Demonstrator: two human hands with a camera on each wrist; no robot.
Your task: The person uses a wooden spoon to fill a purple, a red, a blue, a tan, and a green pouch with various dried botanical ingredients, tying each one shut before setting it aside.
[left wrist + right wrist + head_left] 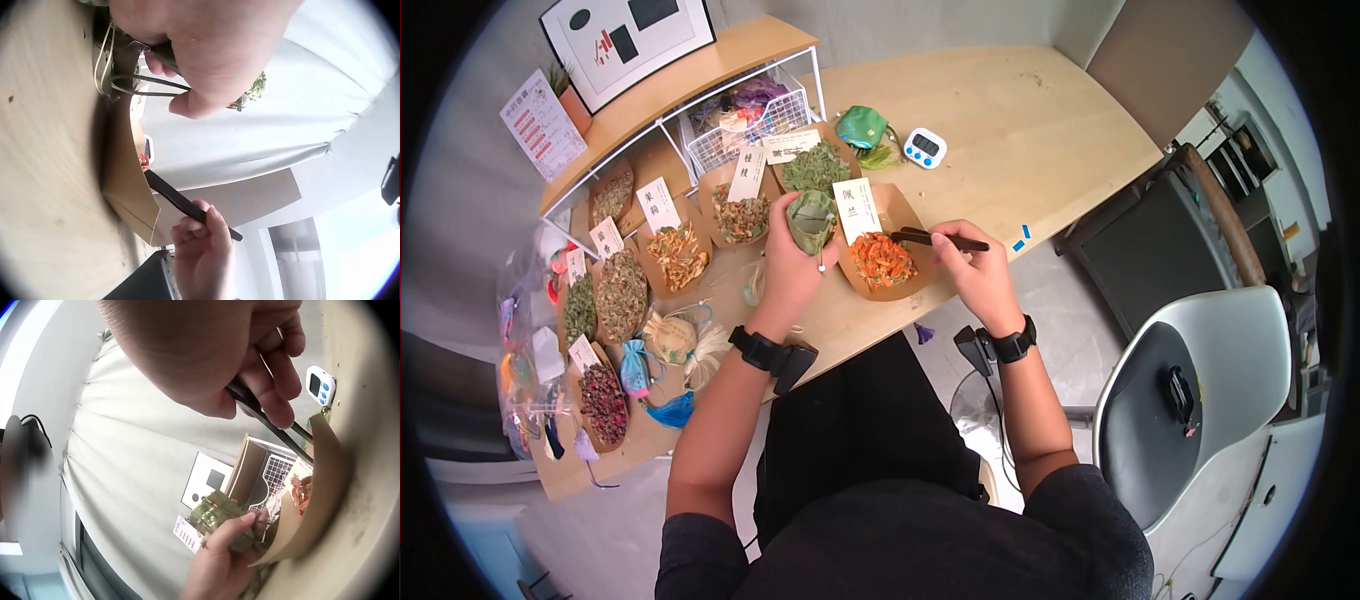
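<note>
My left hand (793,262) grips a green pouch (812,222) with its mouth facing up; in the right wrist view the pouch (215,512) shows in the fingers of the left hand (219,562). Dark tongs (945,239) are pinched in my right hand (980,275), their tips at the orange dried petals (883,260) in a brown paper tray (910,215). A white label card (856,207) stands in that tray. From the left wrist, the tongs (181,201) slant down into the tray (128,175).
Trays of dried herbs, such as green leaves (815,168) and dark red buds (603,405), stand at the left. Small sachets (670,338) lie near the front edge. A white timer (925,148), a green pouch (861,128) and a wooden shelf (690,72) are farther back.
</note>
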